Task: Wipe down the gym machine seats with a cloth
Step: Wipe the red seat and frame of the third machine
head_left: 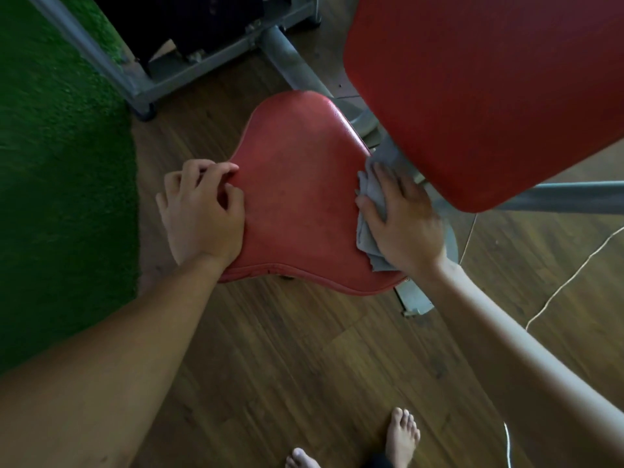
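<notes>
A red padded machine seat (pixel 297 197) fills the middle of the view. My right hand (pixel 401 217) lies flat on a crumpled grey cloth (pixel 369 211) and presses it onto the seat's right edge. My left hand (pixel 202 211) rests on the seat's left edge with its fingers curled over the rim. A large red back pad (pixel 483 89) hangs above the seat's right side and hides part of the grey frame behind it.
Grey metal frame tubes (pixel 290 59) run behind and under the seat. Green artificial turf (pixel 57 184) covers the floor at the left. Wooden floor (pixel 270 366) lies below. A thin white cord (pixel 567 282) trails at the right. My bare feet (pixel 401 437) stand at the bottom.
</notes>
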`<state>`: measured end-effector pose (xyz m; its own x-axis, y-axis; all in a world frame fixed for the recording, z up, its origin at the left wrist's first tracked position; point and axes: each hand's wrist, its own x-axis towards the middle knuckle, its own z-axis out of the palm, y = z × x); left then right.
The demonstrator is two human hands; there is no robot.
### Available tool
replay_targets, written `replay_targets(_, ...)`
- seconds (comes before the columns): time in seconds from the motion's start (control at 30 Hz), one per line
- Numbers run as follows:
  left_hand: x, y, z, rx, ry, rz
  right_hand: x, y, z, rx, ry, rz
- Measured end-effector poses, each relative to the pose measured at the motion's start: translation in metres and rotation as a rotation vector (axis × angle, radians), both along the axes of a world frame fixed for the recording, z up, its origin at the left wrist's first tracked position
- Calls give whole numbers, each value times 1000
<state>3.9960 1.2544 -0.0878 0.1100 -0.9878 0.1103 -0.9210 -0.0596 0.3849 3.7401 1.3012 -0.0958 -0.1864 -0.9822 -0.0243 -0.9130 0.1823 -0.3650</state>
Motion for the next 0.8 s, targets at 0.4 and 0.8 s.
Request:
replay_targets(0.4,2,2,-7,-125,72,-75,-1,-11,-6,-121,-58,231)
replay_targets(0.8,11,12,-10,-228,105,-462,-5,-22,-10,-171,-68,362)
